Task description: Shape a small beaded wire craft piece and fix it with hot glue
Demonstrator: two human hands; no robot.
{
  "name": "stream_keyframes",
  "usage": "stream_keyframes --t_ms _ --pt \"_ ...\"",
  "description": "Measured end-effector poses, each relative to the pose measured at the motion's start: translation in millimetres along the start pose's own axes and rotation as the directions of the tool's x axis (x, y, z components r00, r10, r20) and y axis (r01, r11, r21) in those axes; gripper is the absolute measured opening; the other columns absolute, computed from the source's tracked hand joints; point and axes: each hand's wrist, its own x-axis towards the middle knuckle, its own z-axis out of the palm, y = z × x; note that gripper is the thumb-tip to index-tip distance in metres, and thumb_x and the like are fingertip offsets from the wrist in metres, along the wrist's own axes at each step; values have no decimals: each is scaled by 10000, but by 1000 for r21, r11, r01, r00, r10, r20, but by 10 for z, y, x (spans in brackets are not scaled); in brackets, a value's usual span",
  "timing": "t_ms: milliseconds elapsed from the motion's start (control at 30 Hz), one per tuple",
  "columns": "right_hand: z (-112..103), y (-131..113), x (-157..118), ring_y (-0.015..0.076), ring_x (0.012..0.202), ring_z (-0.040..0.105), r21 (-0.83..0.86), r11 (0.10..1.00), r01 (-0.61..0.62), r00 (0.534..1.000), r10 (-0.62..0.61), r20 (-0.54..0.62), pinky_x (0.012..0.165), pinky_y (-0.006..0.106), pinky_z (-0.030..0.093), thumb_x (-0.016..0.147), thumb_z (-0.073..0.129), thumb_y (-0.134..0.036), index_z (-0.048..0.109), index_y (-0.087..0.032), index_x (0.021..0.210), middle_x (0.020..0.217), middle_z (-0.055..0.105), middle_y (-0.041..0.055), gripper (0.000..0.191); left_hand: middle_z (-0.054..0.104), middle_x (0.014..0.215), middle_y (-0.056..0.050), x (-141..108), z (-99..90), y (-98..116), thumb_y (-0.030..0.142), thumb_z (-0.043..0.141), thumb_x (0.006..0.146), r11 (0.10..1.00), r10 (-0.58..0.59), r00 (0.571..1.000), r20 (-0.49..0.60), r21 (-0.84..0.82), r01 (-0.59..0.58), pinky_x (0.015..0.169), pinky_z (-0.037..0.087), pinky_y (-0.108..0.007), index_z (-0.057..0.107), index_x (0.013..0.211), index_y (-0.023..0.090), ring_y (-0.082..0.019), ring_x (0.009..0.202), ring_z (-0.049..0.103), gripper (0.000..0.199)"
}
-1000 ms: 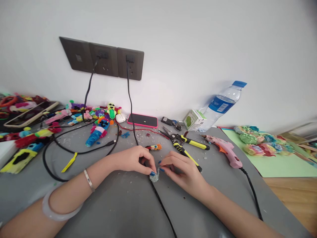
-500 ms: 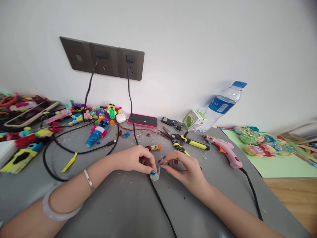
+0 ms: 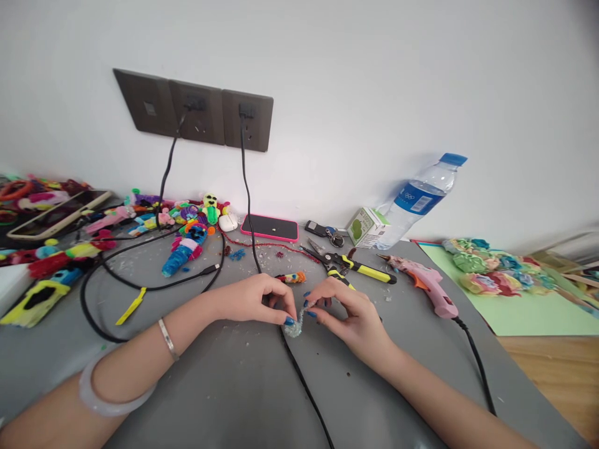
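Between my hands is a pale, silvery-green pipe cleaner (image 3: pixel 294 330), curled into a small coil at its lower end. My left hand (image 3: pixel 262 300) pinches the coil between thumb and fingers. The pipe cleaner's straighter end rises to the right, where my right hand (image 3: pixel 349 312) pinches it with blue-nailed fingertips. Both hands hover just over the grey table (image 3: pixel 234 386). A small orange, striped fuzzy piece (image 3: pixel 294 277) lies right behind the hands. Yellow-and-black pliers (image 3: pixel 360 265) rest beyond my right hand, partly hidden by it.
A pink glue gun (image 3: pixel 428 287) lies right, its cord running forward. Behind stand a water bottle (image 3: pixel 416 199) and a juice carton (image 3: pixel 367 226). A pink-edged phone (image 3: pixel 270 227) lies by the wall. Fuzzy pipe-cleaner figures (image 3: pixel 187 246) and black cables (image 3: pixel 154 285) fill the left.
My right hand has shifted slightly, and its fingertips have closed in on the straighter end of the pipe cleaner. My left hand stays in nearly the same place on the coil.
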Motion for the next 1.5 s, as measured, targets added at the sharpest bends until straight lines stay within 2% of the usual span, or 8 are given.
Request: stream_keyframes --t_ms 267,400,533,733,867,1033,1333,1500 --pt "-10 -1 -6 160 801 632 -13 999 30 1000 -30 11 705 283 510 893 600 -104 633 -218 909 847 684 35 120 706 841 -26 -2 0 0 214 659 809 1000 0 1000 -4 -15 -1 656 392 -219 734 856 174 -119 710 492 97" --pt "-24 4 7 160 759 629 -59 998 -13 1000 11 -27 662 279 498 881 592 -99 609 -216 869 827 687 33 118 695 832 -34 4 4 -21 256 658 818 999 -6 1000 -31 -50 4 651 398 -229 722 871 165 -124 701 506 123" --pt "-29 3 21 163 732 626 -93 994 -64 994 55 -97 631 277 478 871 571 -95 581 -214 843 819 689 37 123 648 849 -40 31 31 -27 332 613 864 987 -29 983 -181 -162 -1 680 415 -248 680 924 161 -144 747 542 193" --pt "-18 6 14 161 748 612 -98 988 -117 985 104 -136 637 270 456 878 550 -107 572 -210 839 829 671 37 112 616 902 -40 55 31 17 414 560 888 943 -139 906 -401 -334 -3 747 447 -276 645 937 168 -147 776 537 265" --pt "-15 5 21 164 770 615 -75 990 -123 980 109 -166 638 271 446 870 552 -108 543 -211 816 836 666 40 116 607 853 -20 57 14 -1 410 613 855 921 -190 907 -377 -389 31 726 441 -264 649 941 170 -133 750 539 257" --pt "-12 -4 30 159 749 604 -76 991 -114 981 100 -168 631 272 443 852 543 -94 507 -215 801 831 657 43 136 635 900 -36 67 21 -61 359 709 790 896 -157 923 -352 -443 -17 729 435 -257 642 932 159 -138 807 561 255" --pt "-6 -16 12 165 747 610 -131 988 -77 992 62 -114 638 276 451 834 529 -72 486 -225 808 831 650 38 161 627 826 -17 64 26 -71 301 714 780 895 -162 919 -359 -445 -16 695 424 -252 646 884 155 -130 761 564 192" --pt "-5 3 3 155 772 622 -84 996 12 1000 -12 -9 673 264 473 861 527 -60 527 -225 847 839 643 30 166 631 844 -25 63 34 -78 276 704 780 901 -147 911 -386 -432 -38 688 425 -247 662 914 157 -135 777 561 184"
